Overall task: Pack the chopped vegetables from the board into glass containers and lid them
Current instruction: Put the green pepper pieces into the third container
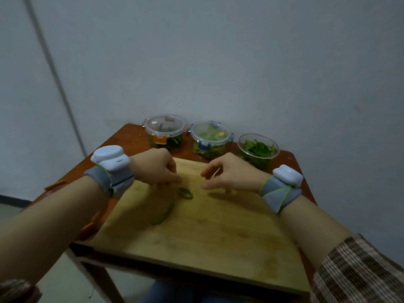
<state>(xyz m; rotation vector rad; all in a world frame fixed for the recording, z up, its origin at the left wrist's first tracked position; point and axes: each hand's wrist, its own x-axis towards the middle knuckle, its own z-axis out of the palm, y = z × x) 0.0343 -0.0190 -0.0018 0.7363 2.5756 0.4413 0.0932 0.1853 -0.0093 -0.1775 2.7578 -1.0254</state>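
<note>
A wooden cutting board (207, 232) covers most of the small table. A green pepper ring (185, 193) and a green strip (164, 214) lie on its far left part. My left hand (156, 168) is seen from the back, its fingers bent down to the board right beside the ring; whether they pinch a piece is hidden. My right hand (229, 173) hovers over the board's far middle, fingers loosely curled, nothing visible in them. At the back stand an orange-clipped lidded container (165, 130), a blue-clipped lidded container (211, 136) and an open glass container of greens (258, 149).
The red-brown table (131, 138) stands against a grey wall. An orange-clipped lid (93, 225) lies left of the board, partly under my left forearm. Both wrists carry grey bands with white devices. The table edges drop off close to the board on every side.
</note>
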